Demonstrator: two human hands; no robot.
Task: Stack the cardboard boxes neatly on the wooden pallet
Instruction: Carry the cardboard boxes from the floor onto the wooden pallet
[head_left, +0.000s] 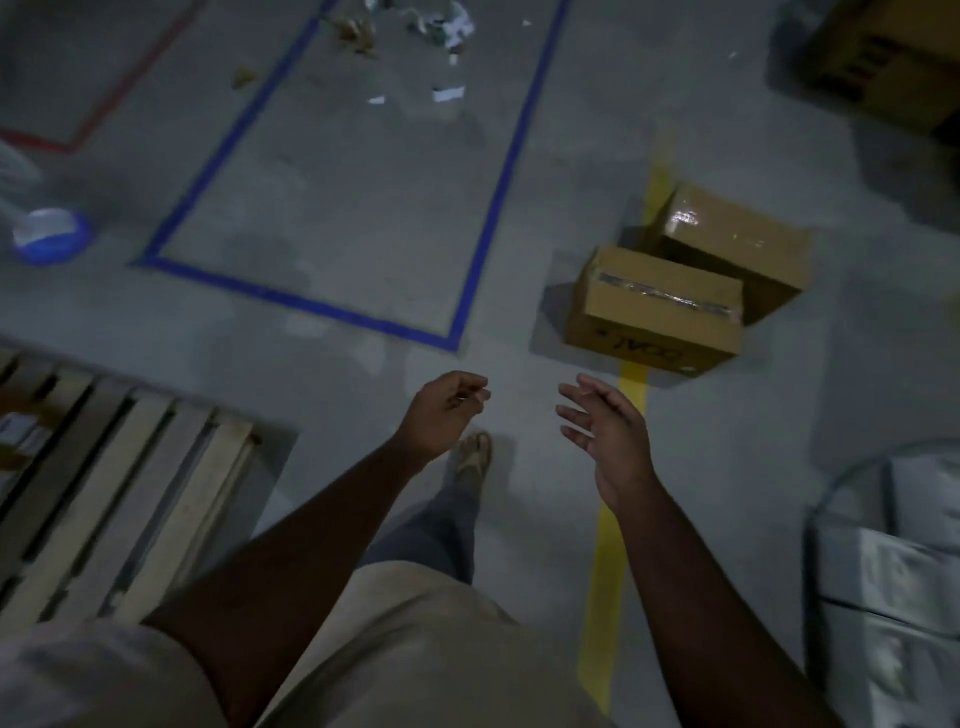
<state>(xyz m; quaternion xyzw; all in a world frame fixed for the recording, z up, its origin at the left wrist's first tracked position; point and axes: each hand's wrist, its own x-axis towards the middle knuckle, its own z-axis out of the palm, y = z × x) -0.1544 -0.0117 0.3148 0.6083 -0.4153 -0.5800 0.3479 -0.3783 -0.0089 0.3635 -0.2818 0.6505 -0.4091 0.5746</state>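
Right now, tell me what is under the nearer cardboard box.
The nearer cardboard box sits on the grey floor, across a yellow floor stripe that runs beneath it. Anything else under it is hidden.

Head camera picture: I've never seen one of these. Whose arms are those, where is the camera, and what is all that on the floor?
No machine here: a person wears a camera on the head, looking forward and down, so you see their own arms. The left hand hangs with loosely curled fingers; the right hand is spread open. Neither holds anything. Ahead on the grey floor sit two taped cardboard boxes, the nearer box and the farther box, close together by a yellow floor line. The wooden pallet, where boxes get stacked, lies at lower left. Blue tape marks a rectangle, with paper scraps beyond.
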